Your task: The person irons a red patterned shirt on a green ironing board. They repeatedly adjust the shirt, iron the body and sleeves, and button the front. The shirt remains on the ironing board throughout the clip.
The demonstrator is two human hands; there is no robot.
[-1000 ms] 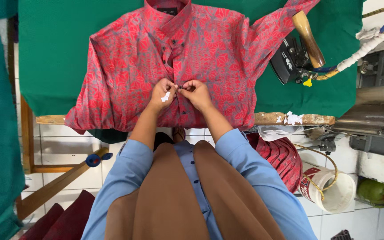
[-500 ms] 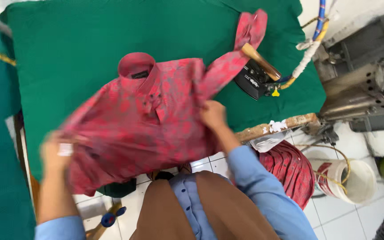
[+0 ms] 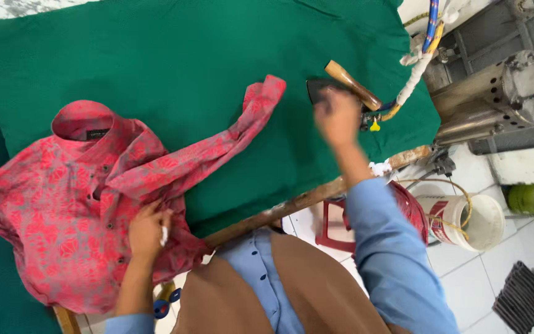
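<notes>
- Head view: red patterned shirt (image 3: pixel 88 204) lies rumpled at the left end of the green ironing table (image 3: pixel 174 55), front buttoned as far as visible, one sleeve flung right.
- Left hand (image 3: pixel 146 229) pins the shirt's lower front; something small and white sits in its fingers.
- Right hand (image 3: pixel 338 117), blurred, reaches the iron (image 3: pixel 344 86); grip unclear.
- Pressing looks not yet begun; creases remain.

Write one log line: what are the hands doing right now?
left hand: on red shirt | right hand: reaching at iron | green table
</notes>
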